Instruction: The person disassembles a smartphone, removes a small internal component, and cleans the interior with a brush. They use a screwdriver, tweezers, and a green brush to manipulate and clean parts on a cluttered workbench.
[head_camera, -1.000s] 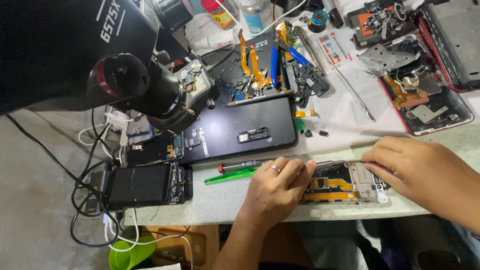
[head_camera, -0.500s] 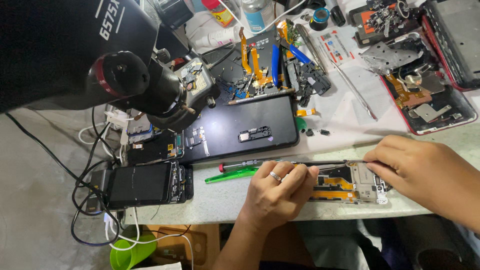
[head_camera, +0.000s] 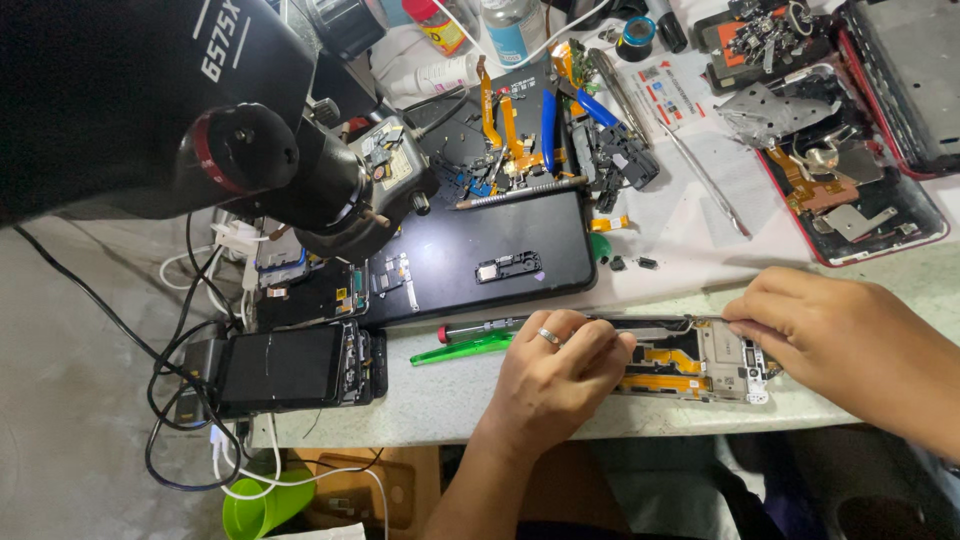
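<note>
Both hands have shifted slightly along the opened phone (head_camera: 700, 365): left hand (head_camera: 555, 375) fingers curled gripping its end, right hand (head_camera: 830, 330) pinching the other.

left hand (head_camera: 555, 385): bare, plain silver band ring on one finger | right hand (head_camera: 835, 335): bare, no ring seen | forearms: bare, no sleeves visible

Cluttered repair bench

A pale table (head_camera: 450, 410) is carrying an opened phone (head_camera: 700, 365), black mat (head_camera: 480, 260), green tool (head_camera: 460, 349) and dark handset (head_camera: 290, 368).
</note>
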